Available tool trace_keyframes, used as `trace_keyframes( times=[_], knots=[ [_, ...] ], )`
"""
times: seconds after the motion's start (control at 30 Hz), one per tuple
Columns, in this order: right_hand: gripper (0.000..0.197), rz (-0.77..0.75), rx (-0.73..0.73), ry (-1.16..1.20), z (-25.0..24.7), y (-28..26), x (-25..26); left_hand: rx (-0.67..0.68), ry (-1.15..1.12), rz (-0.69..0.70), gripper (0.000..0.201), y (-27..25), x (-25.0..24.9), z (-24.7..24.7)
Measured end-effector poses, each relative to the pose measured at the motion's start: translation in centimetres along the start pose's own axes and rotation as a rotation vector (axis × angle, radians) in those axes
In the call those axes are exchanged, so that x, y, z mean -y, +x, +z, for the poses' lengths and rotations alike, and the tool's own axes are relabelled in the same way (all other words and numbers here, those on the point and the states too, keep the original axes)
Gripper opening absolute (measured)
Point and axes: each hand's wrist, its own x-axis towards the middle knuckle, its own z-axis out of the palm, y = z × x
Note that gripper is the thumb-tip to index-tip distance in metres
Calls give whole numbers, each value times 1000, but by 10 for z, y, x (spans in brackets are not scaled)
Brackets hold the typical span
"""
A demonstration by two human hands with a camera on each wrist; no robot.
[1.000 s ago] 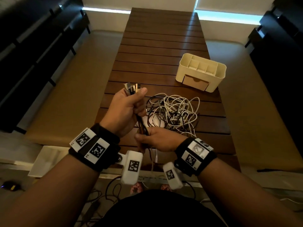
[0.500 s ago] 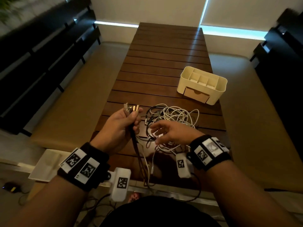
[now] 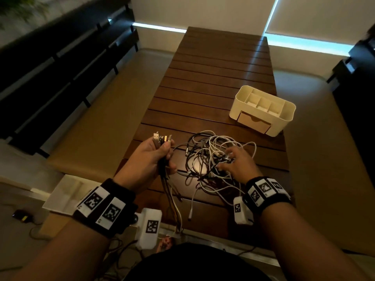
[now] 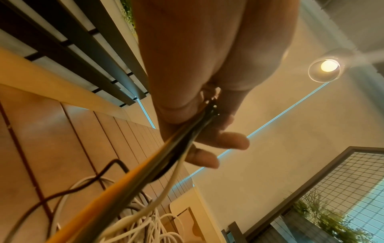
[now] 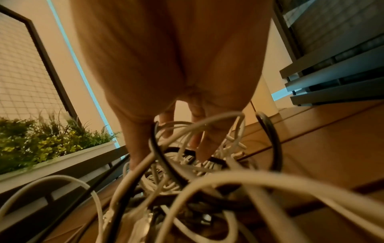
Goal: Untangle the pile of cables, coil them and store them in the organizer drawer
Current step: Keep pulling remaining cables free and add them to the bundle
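A tangle of white, grey and black cables [image 3: 211, 157] lies on the near part of the slatted wooden table [image 3: 215, 74]. My left hand [image 3: 156, 157] grips a bunch of cable ends [image 3: 162, 138], whose USB plugs stick up above the fist; their cords [image 4: 166, 157] hang down toward the table's near edge. My right hand [image 3: 233, 161] rests on the right side of the pile with its fingers [image 5: 207, 144] reaching straight down among the loops [image 5: 187, 172]. The cream organizer [image 3: 284, 110] stands at the far right of the table, its tan drawer [image 3: 253, 120] closed.
Padded benches run along both sides of the table. A white tray [image 3: 67, 191] sits low at the near left, with a mouse [image 3: 20, 214] on the floor. Dark slatted furniture lines the left and right. The far half of the table holds nothing.
My right hand has let go of the cords below my left hand and moved right onto the pile. My left hand keeps its grip on the plug ends.
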Motion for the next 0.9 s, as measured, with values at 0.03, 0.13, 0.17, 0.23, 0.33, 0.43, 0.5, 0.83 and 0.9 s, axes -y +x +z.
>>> trace_keyframes(
  times=[0.03,0.13,0.17,0.23,0.33,0.43,0.5,0.83,0.9],
  knots=[
    [36,1,-26,-6,-1,3,1,0,13,-2,14,2,1,-1],
    [19,-23,-78,-50,-4,12,11,-23,33,-11,14,6,6,-1],
    [19,-37,-95,-50,-4,15,13,-32,30,-10,14,8,7,-1],
    [22,-65,-117,-67,-4,17,18,-47,33,-3,13,13,8,1],
    [53,-65,-118,-207,-10,8,25,-56,45,1,13,17,8,2],
    [86,-63,-158,-422,-22,-8,30,-69,43,7,12,19,9,1],
    [96,-38,-146,-416,-26,-15,28,-67,33,9,11,20,10,1],
    [111,285,82,-95,-7,-15,-2,-31,27,5,13,19,15,-4],
    [108,213,-21,-168,-3,-16,-4,-35,25,0,14,16,14,-5]
  ],
)
